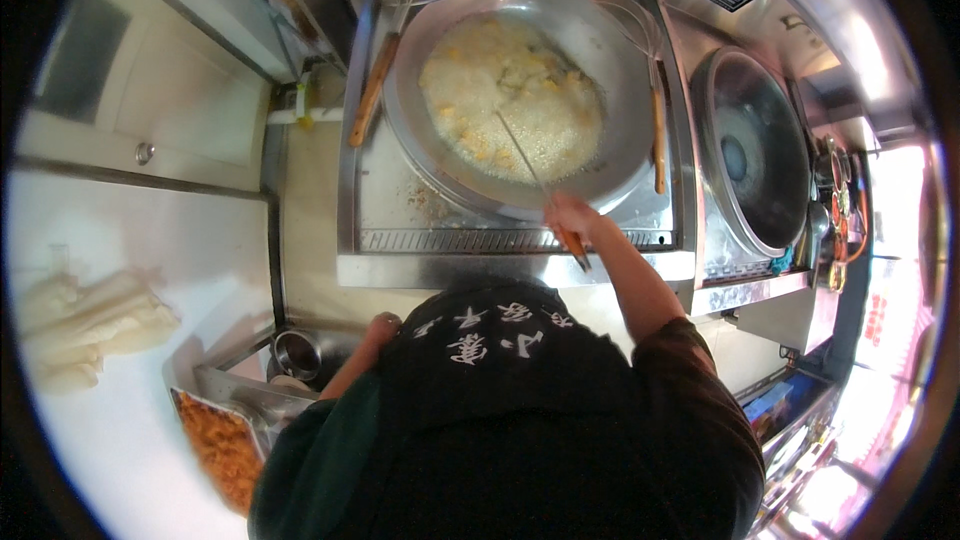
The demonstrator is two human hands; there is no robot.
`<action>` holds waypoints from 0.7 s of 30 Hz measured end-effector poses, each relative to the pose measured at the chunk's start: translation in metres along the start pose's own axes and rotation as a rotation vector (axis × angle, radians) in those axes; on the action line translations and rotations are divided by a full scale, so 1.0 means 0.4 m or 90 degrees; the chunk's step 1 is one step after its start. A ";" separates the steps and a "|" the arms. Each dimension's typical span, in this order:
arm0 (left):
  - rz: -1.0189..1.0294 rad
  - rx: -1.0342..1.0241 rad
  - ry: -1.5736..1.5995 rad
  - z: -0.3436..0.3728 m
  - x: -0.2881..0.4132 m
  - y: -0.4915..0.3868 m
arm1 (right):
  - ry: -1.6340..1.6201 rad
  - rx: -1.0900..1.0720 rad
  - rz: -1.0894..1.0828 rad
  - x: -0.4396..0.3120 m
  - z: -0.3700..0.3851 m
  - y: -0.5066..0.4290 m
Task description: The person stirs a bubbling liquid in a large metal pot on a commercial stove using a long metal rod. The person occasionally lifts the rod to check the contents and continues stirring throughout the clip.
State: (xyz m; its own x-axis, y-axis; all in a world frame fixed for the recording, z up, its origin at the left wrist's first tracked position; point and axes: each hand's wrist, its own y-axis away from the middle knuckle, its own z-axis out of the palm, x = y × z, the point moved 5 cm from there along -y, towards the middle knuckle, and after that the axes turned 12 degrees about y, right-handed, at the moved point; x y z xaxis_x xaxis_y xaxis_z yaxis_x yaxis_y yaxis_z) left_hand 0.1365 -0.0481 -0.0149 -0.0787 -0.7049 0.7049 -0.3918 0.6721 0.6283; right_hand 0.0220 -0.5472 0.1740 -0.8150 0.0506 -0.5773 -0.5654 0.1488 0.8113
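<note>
A large metal wok [622, 142] on the stove holds bubbling oil [517, 127] with yellowish pieces of food in it. My right hand [571, 216] is closed around the wooden handle of a long utensil [525, 156], whose thin metal shaft reaches into the foam; its working end is hidden. Near my waist, beside the black apron [487, 360], is my left hand [385, 326], partly covered by the clothing; its fingers cannot be made out well. One wooden-handled wire strainer [375, 86] lies along the wok's left side, and a second strainer [658, 124] lies along its right.
A second large wok [765, 157] stands on the right. A vented metal ledge [465, 240] edges the stove in front of me. At lower left are a tray of orange-brown food [217, 446] and a round metal pot [298, 355]. Several small containers [838, 202] line the far right.
</note>
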 end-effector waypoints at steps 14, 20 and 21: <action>-0.124 0.099 0.032 -0.038 -0.011 -0.089 | -0.123 0.044 -0.060 0.090 0.086 0.303; 0.034 -0.033 -0.125 -0.042 0.025 -0.116 | 0.391 0.328 -0.007 0.180 0.002 0.245; -0.028 -0.019 -0.071 -0.053 0.042 -0.108 | 0.487 0.383 0.017 0.231 0.000 0.222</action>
State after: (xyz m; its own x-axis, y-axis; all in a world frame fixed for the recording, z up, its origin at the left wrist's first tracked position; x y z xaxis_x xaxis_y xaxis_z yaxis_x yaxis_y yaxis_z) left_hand 0.1717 -0.0843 -0.0231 -0.1639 -0.7533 0.6369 -0.3702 0.6454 0.6681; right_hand -0.1036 -0.5292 0.1925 -0.8093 -0.5618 -0.1712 -0.5591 0.6476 0.5178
